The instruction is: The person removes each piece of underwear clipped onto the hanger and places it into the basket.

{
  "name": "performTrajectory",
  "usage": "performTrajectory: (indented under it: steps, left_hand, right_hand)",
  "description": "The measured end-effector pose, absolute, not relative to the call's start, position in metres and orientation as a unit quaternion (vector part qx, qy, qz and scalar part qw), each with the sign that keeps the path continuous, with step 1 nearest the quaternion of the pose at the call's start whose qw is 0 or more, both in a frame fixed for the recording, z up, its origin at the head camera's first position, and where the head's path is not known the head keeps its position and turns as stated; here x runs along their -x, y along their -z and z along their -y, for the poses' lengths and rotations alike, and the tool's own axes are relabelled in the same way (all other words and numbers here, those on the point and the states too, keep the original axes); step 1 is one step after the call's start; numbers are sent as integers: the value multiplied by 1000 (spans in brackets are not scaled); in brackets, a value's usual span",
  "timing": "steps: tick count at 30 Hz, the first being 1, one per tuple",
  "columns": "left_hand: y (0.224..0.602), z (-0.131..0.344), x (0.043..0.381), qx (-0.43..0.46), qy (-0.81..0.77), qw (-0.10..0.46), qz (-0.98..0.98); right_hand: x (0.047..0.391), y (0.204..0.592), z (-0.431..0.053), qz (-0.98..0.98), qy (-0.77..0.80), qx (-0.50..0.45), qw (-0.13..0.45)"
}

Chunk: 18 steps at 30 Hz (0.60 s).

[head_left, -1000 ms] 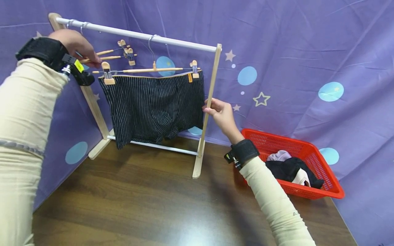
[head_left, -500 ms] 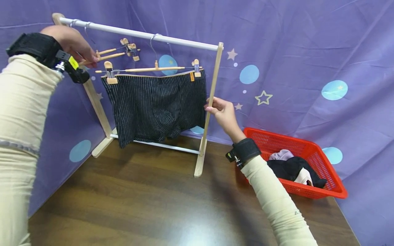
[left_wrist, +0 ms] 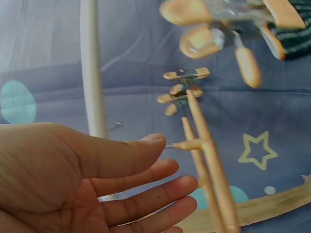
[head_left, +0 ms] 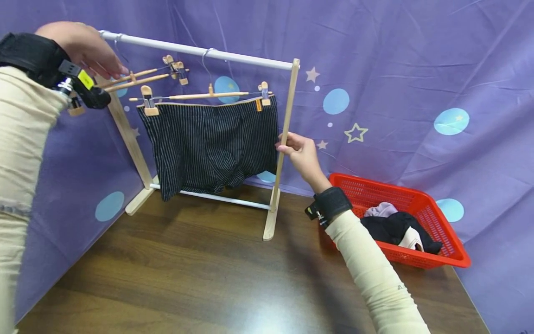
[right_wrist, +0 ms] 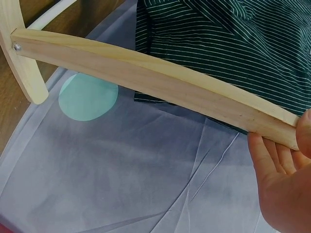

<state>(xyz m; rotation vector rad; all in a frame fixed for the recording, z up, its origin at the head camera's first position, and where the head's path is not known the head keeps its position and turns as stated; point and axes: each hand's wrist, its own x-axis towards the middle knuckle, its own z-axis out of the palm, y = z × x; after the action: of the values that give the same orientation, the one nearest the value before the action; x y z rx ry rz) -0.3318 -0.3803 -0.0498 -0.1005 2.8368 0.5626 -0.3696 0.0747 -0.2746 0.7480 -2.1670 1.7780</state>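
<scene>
My left hand (head_left: 83, 48) is at the rack's left end, beside two bare clip hangers (head_left: 152, 80). In the left wrist view its fingers are relaxed and spread, with the thumb tip close by the hook stem of a wooden hanger (left_wrist: 211, 162). My right hand (head_left: 305, 157) pinches the wooden upright post (right_wrist: 160, 77) of the clothes rack, thumb in front and fingers behind. Dark striped shorts (head_left: 208, 146) hang between the hands, clipped by the waistband to a third hanger (head_left: 187, 96). All hooks sit on the white top rail (head_left: 175, 45).
A red plastic basket (head_left: 410, 257) stands to the right, holding black cloth (head_left: 385, 229) and a lilac piece (head_left: 380, 209). The rack stands on a brown wooden table (head_left: 200, 278), close against a purple patterned curtain (head_left: 384, 69).
My left hand has moved left and up from the bare hangers, and its fingers have come loose. The right hand stays on the post, and the shorts hang as before.
</scene>
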Motion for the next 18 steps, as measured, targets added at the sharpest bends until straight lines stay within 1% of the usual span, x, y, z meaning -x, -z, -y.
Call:
performTrajectory:
  steps: [2,3,4,7,9,10,12,14,16,18]
  left_hand:
    - [50,391,342,39,-176,102,-978]
    - [49,397,347,32,-177,110,-977]
    - [51,404,354,32,-169,102,-980]
    - [54,420,373,39,-169,60,-983]
    - [52,419,376,39,-175,42,-983]
    - [52,414,376,44,-167,18,-985]
    - [48,397,367,46,-155,-3,-987]
    - [42,372,351,36,-149,0,-988]
    - [37,345,334,23,-147,10,-989]
    - [33,321,319,8,-155,35,-987]
  right_hand:
    - [370,275,-74,741,-610,-254,118]
    - [370,274,-73,741,-611,-253,118]
    - [370,274,-73,741,-611,-253,119]
    - [369,274,-71,739,-612,-256,121]
    - [369,274,-70,739,-610,-259,122]
    - [368,274,-70,738,-610,-260,122]
    - [368,274,-69,738,-611,-260,121]
    - [368,274,-69,738,-612,-259,121]
    - [368,275,-69,738,-613,-256,121]
    - [367,274,-69,738,-613,-255,120]
